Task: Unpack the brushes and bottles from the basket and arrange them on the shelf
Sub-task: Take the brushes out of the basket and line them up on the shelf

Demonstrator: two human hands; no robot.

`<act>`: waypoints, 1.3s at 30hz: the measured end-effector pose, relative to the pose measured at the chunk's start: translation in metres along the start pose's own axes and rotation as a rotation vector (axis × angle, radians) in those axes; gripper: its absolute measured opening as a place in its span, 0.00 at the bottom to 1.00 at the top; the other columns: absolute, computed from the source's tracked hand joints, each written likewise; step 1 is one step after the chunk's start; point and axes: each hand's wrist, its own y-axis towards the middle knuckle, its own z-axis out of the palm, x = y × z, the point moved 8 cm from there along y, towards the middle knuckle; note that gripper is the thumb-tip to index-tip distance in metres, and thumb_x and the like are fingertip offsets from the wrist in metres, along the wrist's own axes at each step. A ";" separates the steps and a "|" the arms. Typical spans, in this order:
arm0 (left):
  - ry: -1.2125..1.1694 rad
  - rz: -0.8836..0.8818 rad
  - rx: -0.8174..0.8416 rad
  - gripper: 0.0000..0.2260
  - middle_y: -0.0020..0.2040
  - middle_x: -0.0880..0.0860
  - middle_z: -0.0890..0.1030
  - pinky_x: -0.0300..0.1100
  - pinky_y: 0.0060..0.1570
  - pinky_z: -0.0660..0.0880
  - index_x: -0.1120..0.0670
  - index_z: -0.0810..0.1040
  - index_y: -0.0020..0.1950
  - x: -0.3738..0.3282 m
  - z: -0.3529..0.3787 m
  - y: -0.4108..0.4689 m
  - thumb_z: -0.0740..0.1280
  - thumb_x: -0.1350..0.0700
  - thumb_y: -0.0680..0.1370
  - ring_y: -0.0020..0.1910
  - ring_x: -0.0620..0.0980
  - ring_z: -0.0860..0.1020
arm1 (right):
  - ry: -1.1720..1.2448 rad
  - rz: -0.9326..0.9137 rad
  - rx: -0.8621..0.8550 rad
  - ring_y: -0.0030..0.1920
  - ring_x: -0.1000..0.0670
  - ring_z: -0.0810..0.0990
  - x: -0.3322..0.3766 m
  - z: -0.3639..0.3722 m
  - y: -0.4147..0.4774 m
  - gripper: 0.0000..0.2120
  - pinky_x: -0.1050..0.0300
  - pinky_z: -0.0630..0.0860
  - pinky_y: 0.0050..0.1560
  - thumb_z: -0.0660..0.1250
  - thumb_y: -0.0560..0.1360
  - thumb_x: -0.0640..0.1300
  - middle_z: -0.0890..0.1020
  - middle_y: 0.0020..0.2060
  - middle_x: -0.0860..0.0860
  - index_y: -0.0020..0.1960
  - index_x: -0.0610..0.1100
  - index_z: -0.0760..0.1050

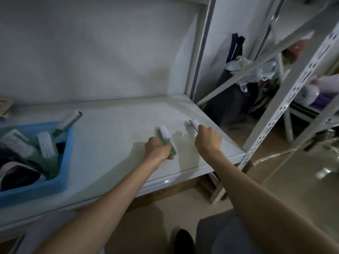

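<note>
My left hand (158,148) grips the handle of a green brush with white bristles (164,133), held low over the white shelf (113,125). My right hand (208,139) holds a second brush (194,123) by its handle, further right near the shelf's right end; only its white bristle head shows. A blue basket (45,186) stands on the shelf at the left. Several more green brushes with white bristles (45,144) stick out of it, one (70,120) leaning over the rim. Dark items lie at its bottom, too dim to identify.
The shelf's metal uprights (293,96) and a diagonal brace (256,70) rise on the right. Beyond them stand dark bags (236,99) and clutter on the floor. A cardboard box (165,193) sits under the shelf. My foot (183,241) is below.
</note>
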 end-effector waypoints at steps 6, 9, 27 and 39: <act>0.196 0.220 0.025 0.15 0.30 0.53 0.81 0.35 0.23 0.74 0.56 0.76 0.31 -0.014 0.029 0.006 0.73 0.52 0.75 0.24 0.47 0.79 | 0.163 0.030 0.224 0.52 0.42 0.78 -0.008 0.030 0.006 0.16 0.51 0.74 0.46 0.69 0.74 0.49 0.77 0.52 0.45 0.59 0.45 0.73; 0.414 0.357 0.041 0.15 0.33 0.53 0.79 0.41 0.30 0.69 0.56 0.75 0.34 -0.023 0.042 0.006 0.69 0.49 0.77 0.34 0.53 0.78 | 0.278 0.048 0.357 0.48 0.44 0.77 -0.008 0.034 0.007 0.19 0.53 0.75 0.44 0.76 0.69 0.50 0.76 0.48 0.46 0.55 0.43 0.75; 0.532 0.373 0.362 0.15 0.61 0.56 0.80 0.47 0.58 0.77 0.55 0.80 0.61 -0.019 0.009 -0.016 0.58 0.59 0.79 0.57 0.55 0.79 | 0.354 0.157 0.204 0.46 0.41 0.78 -0.004 0.000 0.007 0.18 0.50 0.76 0.46 0.61 0.73 0.33 0.80 0.52 0.38 0.63 0.34 0.75; 0.655 0.105 -0.503 0.09 0.40 0.57 0.80 0.41 0.32 0.70 0.60 0.75 0.40 -0.039 -0.287 -0.025 0.69 0.54 0.71 0.39 0.58 0.79 | 0.675 -0.449 0.242 0.53 0.45 0.82 0.227 -0.011 -0.055 0.12 0.65 0.68 0.47 0.63 0.74 0.35 0.85 0.51 0.44 0.53 0.40 0.82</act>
